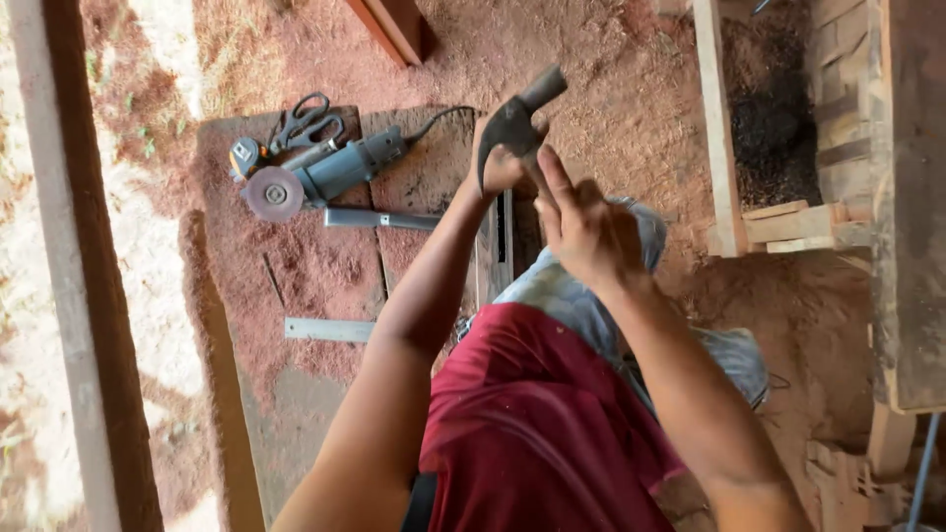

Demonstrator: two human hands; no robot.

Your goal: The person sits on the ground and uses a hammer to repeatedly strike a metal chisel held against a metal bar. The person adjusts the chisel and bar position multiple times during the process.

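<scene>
I hold a claw hammer [514,126] with a dark steel head raised in front of me, over my bent knee in blue jeans [572,296]. My right hand [583,229] is wrapped around the handle just below the head, index finger stretched up along it. My left hand [499,166] is closed against the claw side of the head, its fingers partly hidden behind the steel. My red shirt [532,424] fills the bottom of the view.
On a sawdust-covered board [296,266] lie a grey angle grinder [330,172], scissors [305,120], a tape measure [243,156], a metal bar [379,219] and a steel ruler [330,330]. A wooden post [74,296] stands left; timber frames [719,128] and planks [912,246] right.
</scene>
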